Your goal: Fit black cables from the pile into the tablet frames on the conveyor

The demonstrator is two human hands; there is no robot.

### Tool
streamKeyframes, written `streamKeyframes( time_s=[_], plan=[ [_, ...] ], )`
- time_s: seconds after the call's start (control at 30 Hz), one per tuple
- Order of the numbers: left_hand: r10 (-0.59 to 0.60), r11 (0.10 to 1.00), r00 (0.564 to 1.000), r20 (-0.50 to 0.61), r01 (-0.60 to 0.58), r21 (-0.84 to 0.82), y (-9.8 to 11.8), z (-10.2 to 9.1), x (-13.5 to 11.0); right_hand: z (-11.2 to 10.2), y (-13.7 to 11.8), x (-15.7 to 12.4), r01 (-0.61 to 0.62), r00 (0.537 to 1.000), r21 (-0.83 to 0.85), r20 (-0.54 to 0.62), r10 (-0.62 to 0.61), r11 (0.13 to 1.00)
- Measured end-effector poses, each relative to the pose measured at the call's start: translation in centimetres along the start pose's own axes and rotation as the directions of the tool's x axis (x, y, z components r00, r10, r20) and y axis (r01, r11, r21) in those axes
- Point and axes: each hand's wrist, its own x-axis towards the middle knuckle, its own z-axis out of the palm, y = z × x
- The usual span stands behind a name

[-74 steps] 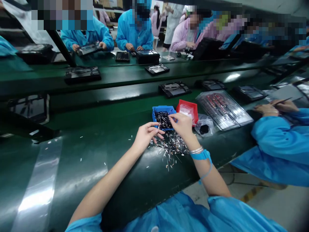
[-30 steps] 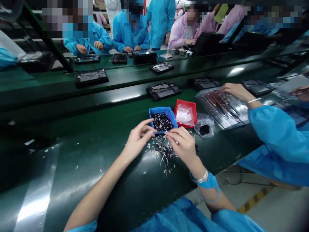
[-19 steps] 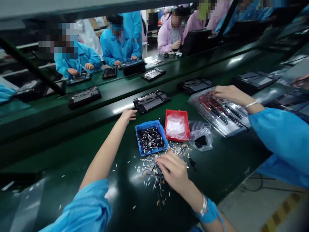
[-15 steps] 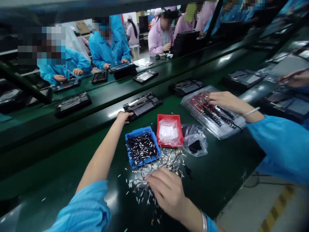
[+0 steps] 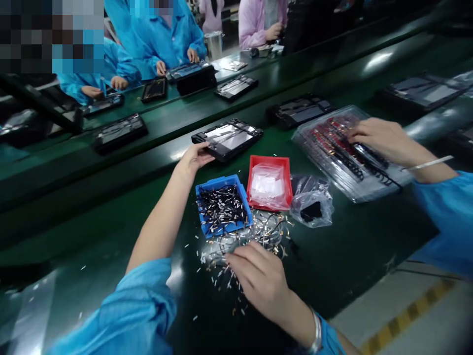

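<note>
My left hand (image 5: 196, 158) grips the near left corner of a black tablet-like device (image 5: 233, 137), which has silvery panels and dark ribbon cables on top. The device tilts slightly in this grip. Over a loose heap of small cables (image 5: 268, 230) with pale connectors, my right hand (image 5: 261, 273) has thumb and fingers pinched together. What lies between those fingertips is too small to make out. A blue bin (image 5: 244, 227) full of short black cables with white ends stands just beyond the heap. Beside it is a red bin (image 5: 287, 197) with clear plastic bags inside.
A clear plastic tray (image 5: 354, 195) of red and black parts lies at right, with a co-worker's hand (image 5: 384, 140) over it. A plastic bag (image 5: 314, 212) sits by the red bin. More black devices (image 5: 120, 132) line the green bench; co-workers in blue work opposite.
My left hand has raised and tilted the device's near edge, and its panels now catch more light. The view has shifted a little. My right hand stays pinched over the cable heap.
</note>
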Motion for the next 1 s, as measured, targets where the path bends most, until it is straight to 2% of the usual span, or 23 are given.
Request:
streamKeyframes(
  time_s=[0.1,0.17,0.27,0.33,0.4,0.47,0.53,0.6,0.63,0.67,0.73,0.77,0.8,0.83,0.87,0.9,0.97,1.0],
  plan=[
    [0.112,0.992,0.992,-0.056,-0.115,-0.060,0.2,-3.1,-4.6,-0.1,0.4,-0.1,-0.013,1.000,-0.001,-0.011,0.013,1.000],
    [0.209,0.972,0.972,-0.111,-0.219,-0.084,-0.3,-6.9,-9.3,-0.3,0.6,-0.1,-0.022,1.000,-0.024,-0.021,0.022,0.999],
    [0.392,0.902,0.892,-0.225,-0.420,-0.098,-2.9,-13.0,-17.8,-0.3,1.2,0.0,-0.080,0.996,-0.035,-0.047,0.079,0.996],
    [0.435,0.865,0.844,-0.312,-0.488,-0.114,-6.0,-16.4,-23.5,-0.1,1.5,-0.1,-0.166,0.984,-0.007,-0.073,0.165,0.986],
    [0.399,0.862,0.820,-0.411,-0.488,-0.136,-9.9,-19.0,-28.3,0.3,1.7,-0.1,-0.289,0.950,0.074,-0.105,0.296,0.955],
    [0.308,0.884,0.806,-0.506,-0.439,-0.162,-14.2,-20.6,-31.8,0.7,1.4,-0.2,-0.397,0.899,0.185,-0.120,0.422,0.899],
    [0.209,0.904,0.811,-0.547,-0.374,-0.208,-18.4,-21.5,-34.3,1.1,0.5,-0.3,-0.458,0.861,0.265,-0.105,0.498,0.848],
    [0.124,0.916,0.855,-0.503,-0.293,-0.273,-21.8,-21.8,-36.0,1.7,-1.2,-0.4,-0.487,0.850,0.303,-0.051,0.525,0.819],
    [0.084,0.918,0.892,-0.445,-0.243,-0.313,-23.1,-21.8,-36.8,2.1,-2.2,-0.4,-0.503,0.847,0.318,-0.003,0.531,0.804],
    [0.047,0.919,0.933,-0.356,-0.180,-0.350,-24.0,-21.9,-37.5,2.6,-3.3,-0.5,-0.521,0.843,0.334,0.056,0.535,0.786],
    [-0.037,0.921,0.995,-0.088,0.000,-0.389,-25.0,-22.2,-38.8,3.9,-5.5,-0.5,-0.569,0.821,0.368,0.208,0.532,0.735],
    [-0.084,0.923,0.993,0.078,0.107,-0.369,-25.0,-22.6,-39.4,4.8,-6.5,-0.6,-0.599,0.801,0.381,0.292,0.523,0.704],
    [-0.129,0.930,0.965,0.229,0.198,-0.310,-24.8,-23.1,-40.0,5.7,-7.4,-0.6,-0.628,0.776,0.388,0.378,0.505,0.674],
    [-0.156,0.946,0.928,0.339,0.239,-0.219,-24.4,-23.8,-40.6,6.7,-8.3,-0.7,-0.653,0.750,0.390,0.455,0.481,0.649],
    [-0.155,0.970,0.904,0.397,0.216,-0.114,-23.8,-24.6,-41.0,7.7,-9.1,-0.9,-0.674,0.723,0.385,0.523,0.453,0.631],
    [-0.113,0.992,0.907,0.407,0.128,-0.010,-23.3,-25.4,-41.3,8.8,-9.8,-1.0,-0.690,0.695,0.372,0.579,0.426,0.621],
    [0.112,0.966,0.950,0.291,-0.173,0.190,-22.2,-27.0,-41.2,10.7,-10.9,-1.4,-0.712,0.644,0.330,0.658,0.389,0.619],
    [0.274,0.898,0.941,0.200,-0.325,0.297,-21.7,-27.6,-40.7,11.6,-11.3,-1.6,-0.722,0.621,0.305,0.682,0.386,0.621]
  ],
)
